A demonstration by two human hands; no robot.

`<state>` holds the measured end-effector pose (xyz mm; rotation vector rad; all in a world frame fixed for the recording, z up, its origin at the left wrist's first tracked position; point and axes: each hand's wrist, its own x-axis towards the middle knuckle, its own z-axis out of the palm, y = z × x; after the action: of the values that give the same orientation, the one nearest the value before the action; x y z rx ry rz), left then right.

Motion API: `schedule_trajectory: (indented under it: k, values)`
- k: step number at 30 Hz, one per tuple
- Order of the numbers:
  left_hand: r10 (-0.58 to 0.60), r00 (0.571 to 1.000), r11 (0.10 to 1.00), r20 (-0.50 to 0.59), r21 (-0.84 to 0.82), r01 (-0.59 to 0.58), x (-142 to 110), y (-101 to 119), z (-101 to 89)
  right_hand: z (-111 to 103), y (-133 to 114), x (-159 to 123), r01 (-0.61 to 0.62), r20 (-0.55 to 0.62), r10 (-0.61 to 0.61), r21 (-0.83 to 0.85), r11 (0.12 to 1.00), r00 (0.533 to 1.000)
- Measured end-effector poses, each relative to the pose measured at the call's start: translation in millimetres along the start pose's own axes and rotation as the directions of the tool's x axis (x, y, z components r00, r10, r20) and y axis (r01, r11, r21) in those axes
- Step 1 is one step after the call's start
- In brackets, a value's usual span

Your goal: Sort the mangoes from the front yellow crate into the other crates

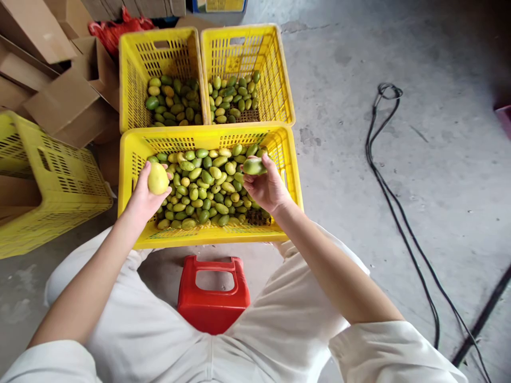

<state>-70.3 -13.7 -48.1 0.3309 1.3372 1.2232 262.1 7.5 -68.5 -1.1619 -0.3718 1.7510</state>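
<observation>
My left hand (pixel 144 198) is closed around a yellow fruit (pixel 158 178), held over the left side of the near yellow crate (pixel 207 236). My right hand (pixel 266 187) grips a green fruit (pixel 254 166) above the crate's right side. The crate holds a heap of small green and yellow fruits (pixel 205 186). Behind it stand two more yellow crates: the left one (pixel 131 85) and the right one (pixel 279 74), each partly filled with similar fruit.
A red plastic stool (pixel 213 298) sits between my knees. A tipped yellow crate (pixel 51 186) and cardboard boxes (pixel 59 101) lie to the left. A black cable (pixel 395 213) runs across the concrete floor on the right.
</observation>
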Motion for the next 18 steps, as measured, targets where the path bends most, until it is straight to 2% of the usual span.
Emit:
schedule_trajectory:
  k: [3, 7, 10, 18]
  values:
    - [-0.071, 0.996, 0.997, 0.050, 0.026, 0.070, 0, 4, -1.4, -4, -2, -3, -0.041, 0.036, 0.042, -0.025, 0.999, 0.998]
    - [-0.140, 0.984, 0.989, 0.112, 0.061, 0.133, -2, 8, 0.2, -7, -5, -6, -0.034, 0.101, 0.041, -0.063, 0.997, 0.994]
    - [-0.184, 0.970, 0.982, 0.159, 0.061, 0.176, -4, 10, 1.4, -3, -5, -6, -0.033, 0.091, 0.042, -0.093, 0.995, 0.995]
    - [-0.152, 0.982, 0.988, 0.107, 0.014, 0.152, -12, 11, 7.5, 8, -3, -6, -0.050, 0.103, 0.048, 0.015, 0.999, 0.993]
